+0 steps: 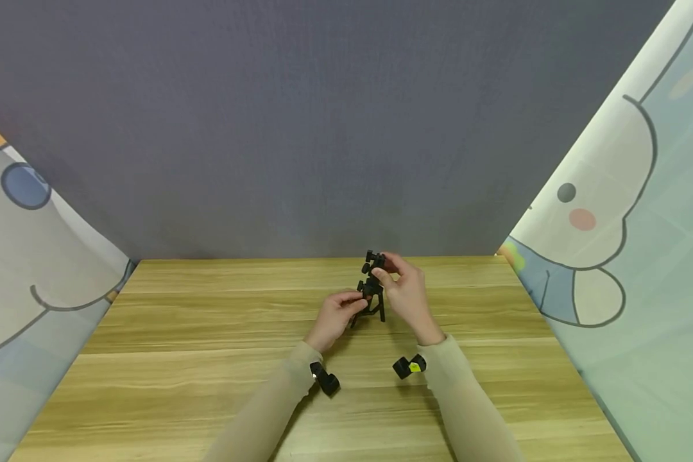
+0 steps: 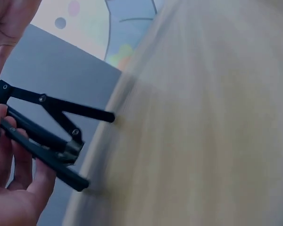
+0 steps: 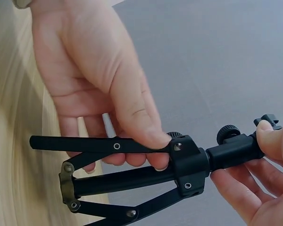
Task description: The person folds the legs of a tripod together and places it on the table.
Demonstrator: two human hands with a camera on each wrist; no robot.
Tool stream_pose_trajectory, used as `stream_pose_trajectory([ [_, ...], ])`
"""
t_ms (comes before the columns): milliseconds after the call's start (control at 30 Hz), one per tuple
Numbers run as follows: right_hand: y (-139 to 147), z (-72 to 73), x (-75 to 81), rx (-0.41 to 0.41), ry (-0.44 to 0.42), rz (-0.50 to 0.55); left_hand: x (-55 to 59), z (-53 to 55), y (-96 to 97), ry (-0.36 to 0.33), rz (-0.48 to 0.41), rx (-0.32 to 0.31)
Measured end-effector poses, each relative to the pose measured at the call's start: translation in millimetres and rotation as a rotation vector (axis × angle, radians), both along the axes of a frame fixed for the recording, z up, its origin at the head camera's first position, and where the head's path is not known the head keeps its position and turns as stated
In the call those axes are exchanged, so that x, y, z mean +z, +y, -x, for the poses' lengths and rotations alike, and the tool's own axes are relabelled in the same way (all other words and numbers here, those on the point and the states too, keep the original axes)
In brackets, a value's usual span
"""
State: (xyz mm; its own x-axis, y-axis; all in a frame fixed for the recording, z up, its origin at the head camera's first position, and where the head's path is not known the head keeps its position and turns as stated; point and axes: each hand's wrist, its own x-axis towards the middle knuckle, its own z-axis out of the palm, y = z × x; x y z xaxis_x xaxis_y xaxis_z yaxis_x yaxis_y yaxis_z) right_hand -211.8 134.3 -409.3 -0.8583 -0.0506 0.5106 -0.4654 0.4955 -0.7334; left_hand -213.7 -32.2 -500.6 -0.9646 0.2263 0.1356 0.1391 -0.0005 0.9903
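Note:
A small black tripod (image 1: 371, 286) stands near the back of the wooden table, its legs spread. My left hand (image 1: 332, 318) pinches one leg close to the collar (image 3: 191, 165), thumb on one side and fingers on the other. Higher up, my right hand (image 1: 407, 294) grips the upper column between thumb and fingers, beside a round knob (image 3: 228, 133). In the left wrist view, two legs with a hinged brace (image 2: 61, 120) extend from the left hand's fingers toward the tabletop.
The wood-grain table (image 1: 208, 359) ends at a dark grey panel (image 1: 300, 128) just behind the tripod. Cartoon-printed curtains (image 1: 600, 192) hang on both sides. Black wrist cameras (image 1: 325, 380) are strapped over both sleeves.

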Motion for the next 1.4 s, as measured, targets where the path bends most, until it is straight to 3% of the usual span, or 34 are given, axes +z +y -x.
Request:
stream_pose_trajectory([
  [133, 0.7, 0.1, 0.6, -0.002, -0.011, 0.004, 9.5, -1.4, 0.1, 0.141, 0.126, 0.047],
  [300, 0.1, 0.2, 0.2, -0.004, -0.011, -0.002, 19.2, -8.7, 7.4, 0.204, 0.247, 0.171],
  [433, -1.2, 0.2, -0.7, 0.001, -0.007, 0.004, 19.8, -13.9, 16.7, 0.247, 0.289, 0.281],
  [567, -3.3, -0.1, -1.8, 0.001, -0.01, 0.004, 16.5, -16.8, 23.1, 0.254, 0.255, 0.337],
  [933, -4.8, -1.2, -1.1, 0.019, -0.043, 0.04, 7.9, -16.8, 27.6, 0.232, 0.191, 0.356],
  [1200, -0.9, -0.4, 2.0, 0.049, -0.084, 0.08, 8.4, -15.7, 26.1, 0.223, 0.18, 0.324],
  [1400, 2.4, 1.1, 1.6, 0.051, -0.138, 0.071, 8.4, -14.1, 22.8, 0.17, 0.165, 0.338],
])
